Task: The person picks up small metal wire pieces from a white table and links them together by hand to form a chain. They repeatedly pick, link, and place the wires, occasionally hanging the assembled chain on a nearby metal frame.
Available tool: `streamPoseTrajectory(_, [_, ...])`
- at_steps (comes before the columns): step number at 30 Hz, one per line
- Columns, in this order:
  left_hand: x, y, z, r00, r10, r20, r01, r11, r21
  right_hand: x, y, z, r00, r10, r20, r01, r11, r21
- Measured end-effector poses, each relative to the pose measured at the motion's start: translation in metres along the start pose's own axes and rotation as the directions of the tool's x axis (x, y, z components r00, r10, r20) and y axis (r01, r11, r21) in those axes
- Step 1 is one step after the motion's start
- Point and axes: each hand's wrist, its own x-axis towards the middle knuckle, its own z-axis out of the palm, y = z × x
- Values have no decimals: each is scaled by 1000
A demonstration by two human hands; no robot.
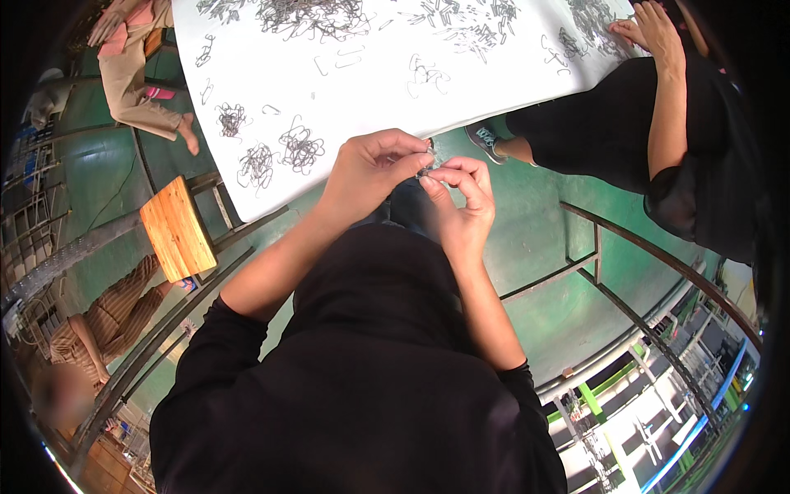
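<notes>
My left hand (374, 169) and my right hand (465, 198) meet at the near edge of the white table (362, 103). Each pinches with thumb and fingertips at a small dark piece (425, 172) between them. Fingers cover most of that piece, so its exact shape cannot be made out. To the left of my hands, on the tabletop, lie small heaps of thin dark bent pieces, like wire loops: one heap (301, 151) nearest, another heap (257, 167) beside it, and a third heap (232, 119) farther off.
A bigger pile of looped pieces (317, 18) and scattered short dark pieces (481, 33) lie toward the far side. At right, a co-worker in black rests a hand (654, 31) over the table. A wooden stool (177, 230) stands at left; two other people sit there.
</notes>
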Motion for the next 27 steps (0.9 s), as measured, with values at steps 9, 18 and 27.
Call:
streamPoseTrajectory(9, [-19, -8, -1, 933, 351, -84, -315, 906, 284, 3, 7, 3, 995, -38, 95, 43, 998, -50])
streamPoseTrajectory(18, [-28, -21, -8, 905, 408, -124, -336, 861, 381, 139, 53, 66, 877, -74, 475, 258, 907, -334])
streamPoseTrajectory(27, [-33, -23, -8, 878, 445, -174, -337, 835, 435, 217, 73, 171, 650, -61, 758, 725, 348, -594])
